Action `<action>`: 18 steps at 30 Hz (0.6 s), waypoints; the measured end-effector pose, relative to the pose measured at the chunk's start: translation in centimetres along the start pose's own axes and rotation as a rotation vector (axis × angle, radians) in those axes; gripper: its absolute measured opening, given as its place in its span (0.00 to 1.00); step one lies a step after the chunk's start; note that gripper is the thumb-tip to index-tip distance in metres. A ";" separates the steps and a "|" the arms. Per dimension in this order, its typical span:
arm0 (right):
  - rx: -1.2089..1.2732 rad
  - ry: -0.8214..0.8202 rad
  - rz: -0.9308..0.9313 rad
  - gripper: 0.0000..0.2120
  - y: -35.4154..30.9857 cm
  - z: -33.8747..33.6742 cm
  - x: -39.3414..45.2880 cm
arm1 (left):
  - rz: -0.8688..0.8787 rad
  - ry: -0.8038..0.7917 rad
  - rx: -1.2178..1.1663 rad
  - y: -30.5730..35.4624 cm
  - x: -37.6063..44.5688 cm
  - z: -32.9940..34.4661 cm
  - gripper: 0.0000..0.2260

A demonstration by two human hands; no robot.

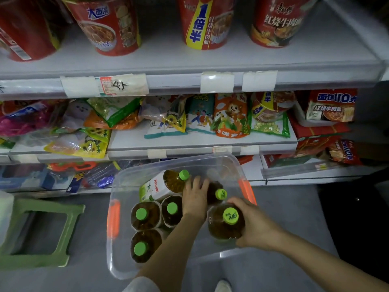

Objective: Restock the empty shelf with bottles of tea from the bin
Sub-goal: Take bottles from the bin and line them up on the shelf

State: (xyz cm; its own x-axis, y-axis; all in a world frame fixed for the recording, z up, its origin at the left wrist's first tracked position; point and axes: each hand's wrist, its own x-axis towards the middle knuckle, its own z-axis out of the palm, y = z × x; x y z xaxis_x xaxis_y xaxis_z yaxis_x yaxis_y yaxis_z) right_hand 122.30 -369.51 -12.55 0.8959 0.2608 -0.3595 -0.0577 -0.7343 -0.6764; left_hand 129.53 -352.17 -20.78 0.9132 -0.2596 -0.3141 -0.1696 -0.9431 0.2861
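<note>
Right hand (251, 224) gripped a full bottle (226, 223) lower right; left hand (194, 198) rested on another bottle (216, 193) — probably heavy, slick plastic; grab the body.

The red noodle cup (109, 26) on the top shelf reads "大面饼" in blue. The next cup (207, 22) carries a yellow band with "1倍半" and, beside it, "红烧牛肉面". A third cup (280, 22) reads "红烧牛肉面". The price tag (114, 85) on the shelf edge has a handwritten "4". The noodle pack (332, 106) at right shows "面饼110克" and "红烧牛肉面".
</note>
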 end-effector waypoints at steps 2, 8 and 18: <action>0.053 0.019 -0.024 0.38 -0.1 -0.4 -0.3 | 0.059 -0.103 0.002 0.5 0.9 0.7 0.30; 0.167 0.103 -0.019 0.38 0.5 0.1 -0.6 | 0.120 -0.110 -0.050 0.9 1.8 -0.5 0.21; 0.401 0.205 0.020 0.37 -3.3 -5.5 -5.0 | 0.094 -0.084 -0.331 0.0 -2.8 -10.4 0.33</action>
State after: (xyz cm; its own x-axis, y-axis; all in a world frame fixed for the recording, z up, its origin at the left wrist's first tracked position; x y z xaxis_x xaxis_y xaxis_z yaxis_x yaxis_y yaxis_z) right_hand 120.45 -371.88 -4.97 0.9594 0.0893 -0.2677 -0.2060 -0.4268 -0.8806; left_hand 130.83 -349.23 -10.48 0.8635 -0.3711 -0.3416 -0.1095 -0.7991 0.5911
